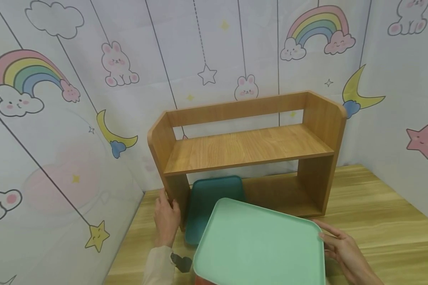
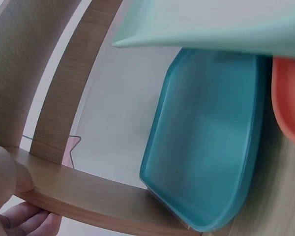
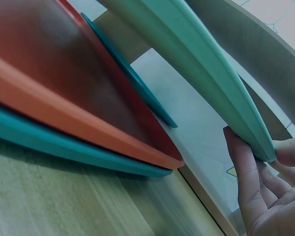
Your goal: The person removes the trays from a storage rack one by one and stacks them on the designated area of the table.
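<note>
Head view: right hand, fingers closed, pinches pale-green rectangular tray. Left hand, fingers curled, grips side of brown wooden two-tier shelf; dark-teal rectangular tray juts from it.

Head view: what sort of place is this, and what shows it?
Perhaps a child's room, or a corner decorated like one: cartoon-printed walls and a wooden shelf standing on a wood-grain table.

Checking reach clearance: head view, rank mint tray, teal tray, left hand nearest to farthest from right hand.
1. Mint tray: right edge in right hand.
2. Teal tray: at shelf's left end.
3. Left hand: far left, gripping shelf's side panel.
</note>
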The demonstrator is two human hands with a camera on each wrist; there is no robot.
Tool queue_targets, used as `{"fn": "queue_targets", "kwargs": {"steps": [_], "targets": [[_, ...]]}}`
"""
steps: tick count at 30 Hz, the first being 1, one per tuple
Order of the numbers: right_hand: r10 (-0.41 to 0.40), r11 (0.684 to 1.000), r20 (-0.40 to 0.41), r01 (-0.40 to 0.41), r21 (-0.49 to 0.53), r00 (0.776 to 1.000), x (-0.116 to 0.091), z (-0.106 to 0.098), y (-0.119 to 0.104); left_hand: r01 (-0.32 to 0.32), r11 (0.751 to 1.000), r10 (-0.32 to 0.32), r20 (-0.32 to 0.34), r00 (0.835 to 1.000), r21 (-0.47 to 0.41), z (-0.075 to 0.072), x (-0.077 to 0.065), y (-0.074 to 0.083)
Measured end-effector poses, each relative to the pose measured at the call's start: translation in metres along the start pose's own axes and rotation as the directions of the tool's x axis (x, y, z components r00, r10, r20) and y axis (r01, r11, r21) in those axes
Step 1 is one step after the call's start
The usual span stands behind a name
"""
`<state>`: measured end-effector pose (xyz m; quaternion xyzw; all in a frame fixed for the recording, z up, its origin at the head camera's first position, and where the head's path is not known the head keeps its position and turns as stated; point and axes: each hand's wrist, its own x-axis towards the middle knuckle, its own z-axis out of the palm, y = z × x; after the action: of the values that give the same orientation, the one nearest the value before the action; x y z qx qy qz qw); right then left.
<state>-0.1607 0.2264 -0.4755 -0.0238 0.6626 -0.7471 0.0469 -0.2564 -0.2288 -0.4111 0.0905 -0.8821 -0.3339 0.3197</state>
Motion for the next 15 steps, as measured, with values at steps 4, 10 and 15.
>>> {"fn": "queue_targets", "kwargs": {"steps": [4, 10, 15], "targets": [[0.005, 1.000, 0.021, -0.005, -0.009, 1.000, 0.0012, -0.0010, 0.0043, -0.002, 1.000, 0.002, 0.000, 1.000, 0.000, 0.0002, 0.0001, 0.0004], [0.027, 1.000, 0.073, -0.027, -0.009, 0.997, 0.0021, -0.0016, 0.0070, 0.011, 1.000, -0.011, 0.016, 1.000, -0.002, 0.0008, 0.0005, 0.0006], [0.083, 0.996, 0.079, -0.081, -0.034, 0.993, 0.0025, -0.0008, 0.0062, 0.024, 1.000, -0.024, 0.032, 0.999, -0.004, 0.0001, 0.0003, 0.0007]]}}
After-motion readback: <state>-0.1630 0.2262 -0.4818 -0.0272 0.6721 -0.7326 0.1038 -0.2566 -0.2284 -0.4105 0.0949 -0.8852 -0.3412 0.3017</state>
